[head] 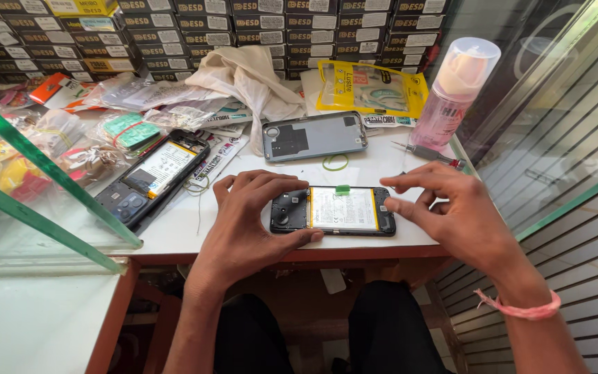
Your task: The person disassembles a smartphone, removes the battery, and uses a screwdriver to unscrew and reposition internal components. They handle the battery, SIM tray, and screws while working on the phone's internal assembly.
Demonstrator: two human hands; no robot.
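— Opened phone (332,210), back off, flat at the front edge of the desk (174,232), near the middle. White battery (344,209) exposed, small green tab (342,189) at its far side.

— Grip?

— Left hand (254,218) grasping the camera end of the phone, thumb under the near side, fingers arched over the far side. Right hand (444,208) released, clenched on nothing: fingertips (394,204) only pressing on the other end.

— Best way on with it, judging from here?

— Keep the left hold firm so the phone cannot slide off the front edge. Press lightly at the right end, away from the battery itself. Pull on the green tab, if at all, straight and slow; no bending of the battery.

— Further out?

— Grey back cover (314,136) just beyond, inner side up, with a green rubber band (335,163) between cover and phone. Screwdriver (429,154) near the right edge, close to the right hand. Pink spray bottle (455,93) upright behind that. Yellow packet (372,88) and crumpled cloth (252,79) toward the back, before stacked boxes (257,28).

— And to the left?

— Second opened phone (152,176), tilted over loose bags (105,138) near the left edge, beside a glass panel with green trim (50,173).

— In the way?

— Little. Screwdriver within a careless sweep of the right wrist; bottle tall, easily tipped. Front edge very near.
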